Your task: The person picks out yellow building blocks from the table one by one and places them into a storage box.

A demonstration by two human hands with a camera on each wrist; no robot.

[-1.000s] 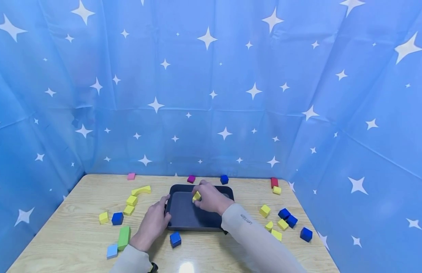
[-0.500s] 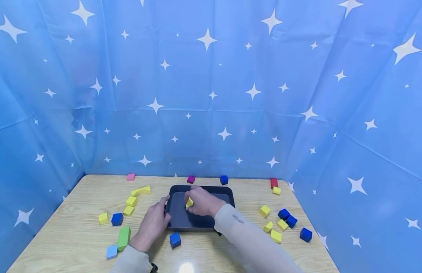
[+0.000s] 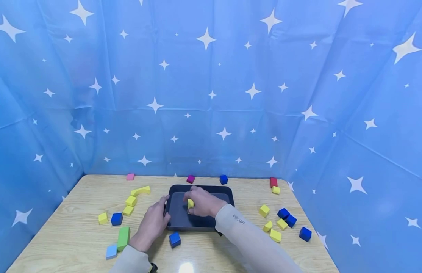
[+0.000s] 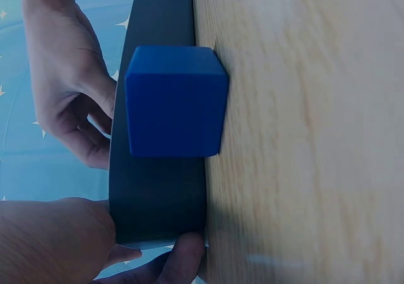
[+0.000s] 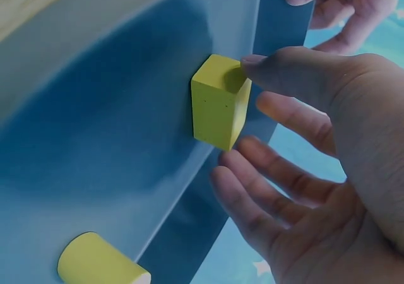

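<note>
A black tray lies on the wooden table. My left hand grips its left edge, one fingertip over the rim and other fingers curled against the outer side. Inside the tray, my right hand surrounds a yellow wooden block. In the right wrist view the thumb touches the block's upper corner, while the other fingers are loosely bent beside it and do not close on it. A yellow cylinder lies farther along the tray floor, hidden in the head view.
A blue cube sits just in front of the tray. Left of it lie a green block, a light blue block and several yellow blocks. Blue and yellow blocks are scattered right. A starry curtain encloses the table.
My right hand has shifted left inside the tray with the yellow block, which now looks more upright. My left hand has stayed at the tray's edge.
</note>
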